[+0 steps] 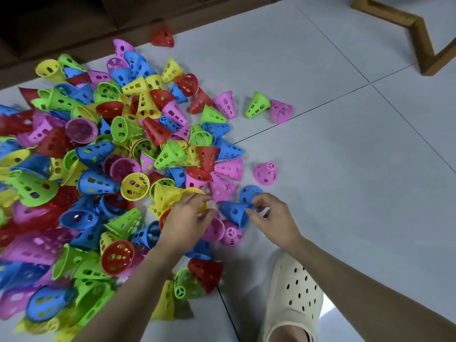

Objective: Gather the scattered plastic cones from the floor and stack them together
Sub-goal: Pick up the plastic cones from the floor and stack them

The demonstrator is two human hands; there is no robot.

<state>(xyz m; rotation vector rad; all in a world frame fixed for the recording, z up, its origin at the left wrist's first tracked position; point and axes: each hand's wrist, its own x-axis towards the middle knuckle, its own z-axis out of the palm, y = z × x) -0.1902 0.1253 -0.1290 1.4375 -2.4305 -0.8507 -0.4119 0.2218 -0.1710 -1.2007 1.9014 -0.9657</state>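
**Both hands at the near edge of the cone pile**

Head view, looking down at a pale tiled floor. Heaped across the left half: a big loose pile of cones, perforated plastic in red, blue, green, yellow and pink, lying on their sides, mouths up, or tips up, none visibly stacked into a column. Scattered apart from the heap: a red cone up by the dark wooden furniture base, a green cone touching a pink cone to the right of the pile, and a lone pink cone standing tip-up nearer in.

Left hand palm-down over the pile's near edge, fingers curled loosely around the rim of a yellow cone; blurred, so firmness of grip unclear. Right hand just beside it, thumb and fingertips pinching the wide rim of a blue cone that lies on its side, tip pointing left toward the left hand. Another blue cone just behind those fingers, on the floor.

Near the bottom edge, a foot in a cream perforated clog, beside the right forearm. At top right, an angled wooden furniture leg.
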